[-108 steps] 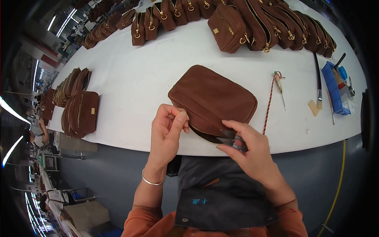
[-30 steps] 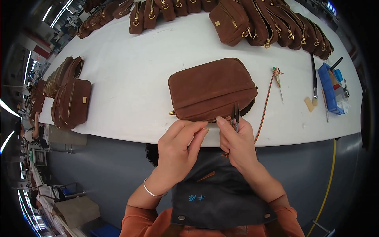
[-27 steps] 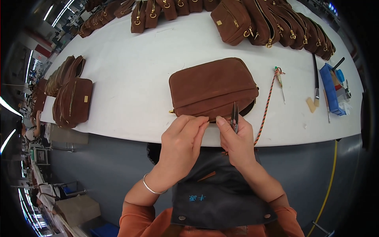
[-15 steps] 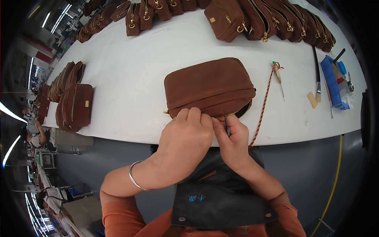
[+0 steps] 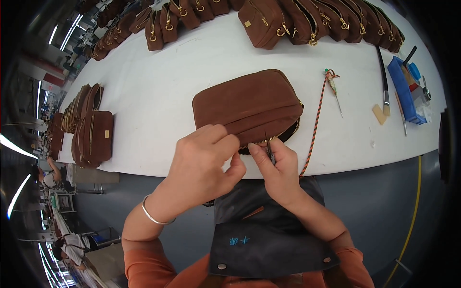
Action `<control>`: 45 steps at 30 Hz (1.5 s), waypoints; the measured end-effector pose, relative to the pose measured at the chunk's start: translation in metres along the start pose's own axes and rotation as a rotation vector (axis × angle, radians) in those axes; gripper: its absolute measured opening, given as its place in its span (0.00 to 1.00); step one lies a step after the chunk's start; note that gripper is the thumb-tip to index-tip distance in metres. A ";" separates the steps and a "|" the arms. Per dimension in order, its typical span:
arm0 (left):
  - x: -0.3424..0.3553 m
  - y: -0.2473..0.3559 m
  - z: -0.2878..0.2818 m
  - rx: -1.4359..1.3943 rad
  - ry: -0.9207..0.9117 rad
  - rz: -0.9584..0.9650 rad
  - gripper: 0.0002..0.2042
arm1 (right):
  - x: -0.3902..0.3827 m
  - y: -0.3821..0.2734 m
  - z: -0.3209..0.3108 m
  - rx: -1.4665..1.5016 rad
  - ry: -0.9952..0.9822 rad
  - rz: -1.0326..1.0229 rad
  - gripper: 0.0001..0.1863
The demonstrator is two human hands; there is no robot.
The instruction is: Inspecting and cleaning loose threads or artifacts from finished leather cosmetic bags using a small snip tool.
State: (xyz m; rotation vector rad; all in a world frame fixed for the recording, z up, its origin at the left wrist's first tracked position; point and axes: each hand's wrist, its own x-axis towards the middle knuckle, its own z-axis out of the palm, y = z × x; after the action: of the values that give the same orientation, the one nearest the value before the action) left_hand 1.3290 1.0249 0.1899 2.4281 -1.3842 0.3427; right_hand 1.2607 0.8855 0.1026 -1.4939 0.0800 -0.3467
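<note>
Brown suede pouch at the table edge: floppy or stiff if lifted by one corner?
The brown suede pouch is probably semi-soft: its top bulges rounded, yet it keeps its boxy form lying down. Napped surface suggests it won't slip. The left hand presses its near edge, which appears to dent slightly, so expect some sag.

White worktop bearing brown suede goods.
Zipped brown suede pouch near front edge; matching pouches rowed at rear, stacked left; braided cord, blue tray right.
</note>
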 end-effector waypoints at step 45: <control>-0.045 0.046 0.082 -1.639 0.653 -0.725 0.13 | -0.006 -0.033 -0.021 -0.741 -0.078 -0.476 0.23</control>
State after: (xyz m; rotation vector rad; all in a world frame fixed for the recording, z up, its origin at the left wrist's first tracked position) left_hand 1.2706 1.0066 0.1054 1.0394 -0.1168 -0.1739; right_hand 1.2431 0.8658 0.1326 -2.2612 -0.2397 -0.6889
